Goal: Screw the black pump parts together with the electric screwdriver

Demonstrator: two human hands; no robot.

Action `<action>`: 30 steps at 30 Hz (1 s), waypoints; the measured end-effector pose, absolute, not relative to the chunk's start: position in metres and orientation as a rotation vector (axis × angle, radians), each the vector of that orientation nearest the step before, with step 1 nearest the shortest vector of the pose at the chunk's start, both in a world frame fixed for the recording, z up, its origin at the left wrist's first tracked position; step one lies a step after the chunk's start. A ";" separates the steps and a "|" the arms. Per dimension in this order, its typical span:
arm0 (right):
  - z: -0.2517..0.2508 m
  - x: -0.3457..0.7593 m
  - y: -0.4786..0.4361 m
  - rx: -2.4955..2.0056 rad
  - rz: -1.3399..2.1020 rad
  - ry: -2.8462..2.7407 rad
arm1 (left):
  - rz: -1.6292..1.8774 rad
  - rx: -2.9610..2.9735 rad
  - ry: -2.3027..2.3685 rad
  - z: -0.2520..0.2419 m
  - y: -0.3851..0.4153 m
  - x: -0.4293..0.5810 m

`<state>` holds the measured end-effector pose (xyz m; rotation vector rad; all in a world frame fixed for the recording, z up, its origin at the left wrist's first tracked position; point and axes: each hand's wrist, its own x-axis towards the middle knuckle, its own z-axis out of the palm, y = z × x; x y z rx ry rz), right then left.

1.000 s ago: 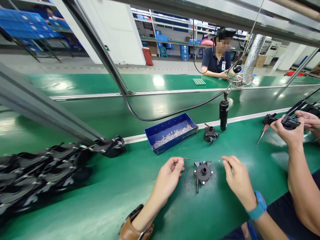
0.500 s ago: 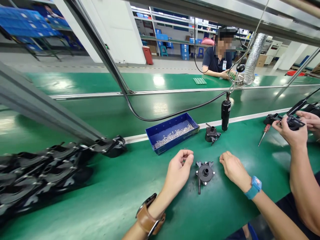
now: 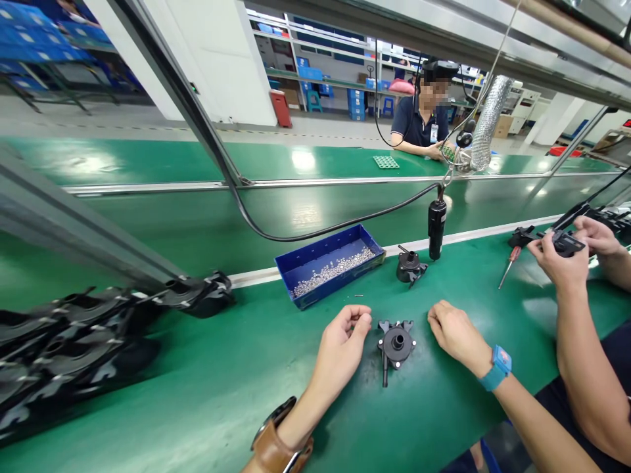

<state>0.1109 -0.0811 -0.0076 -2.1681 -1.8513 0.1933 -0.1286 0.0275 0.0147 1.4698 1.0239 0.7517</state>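
Note:
A round black pump-like part [image 3: 397, 343] lies on the green bench between my hands, with a short central tube facing up, small screw heads round its rim and a thin spout pointing toward me. My left hand [image 3: 344, 338], with a brown watch strap on the wrist, rests just left of it, fingers curled and thumb close to the index finger. To the right of the part, my right hand [image 3: 453, 330] wears a blue wristband and has its fingers folded inward. Neither hand touches the part. Whatever the fingers may hold is hidden.
Beyond my hands stand a blue tray [image 3: 303, 299] of small screws, a second black part [image 3: 411, 266] and a hanging black electric screwdriver [image 3: 436, 226]. Black housings [image 3: 73, 348] are stacked left. A co-worker's hands [image 3: 566, 256] work at right near a red-handled screwdriver [image 3: 513, 256].
The view has turned slightly, so the scene sits a little further left. My right fingers look more folded. Both hands keep about the same places beside the black part.

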 end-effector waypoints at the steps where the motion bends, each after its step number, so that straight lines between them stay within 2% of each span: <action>1: -0.007 0.112 -0.081 -2.182 0.194 -1.860 | 0.755 1.467 1.020 0.015 0.028 -0.129; 13: -0.002 0.109 -0.085 -2.192 0.190 -1.870 | 0.800 1.468 1.012 0.027 0.023 -0.132; 18: 0.056 0.088 -0.078 -1.958 0.182 -1.837 | 0.805 1.417 0.938 0.049 0.013 -0.132; 22: 0.099 0.046 -0.058 -1.509 0.366 -1.918 | 0.769 1.289 0.783 0.070 0.004 -0.133; 30: 0.098 0.024 -0.037 -1.298 0.498 -1.860 | 0.819 1.021 0.756 0.071 0.007 -0.141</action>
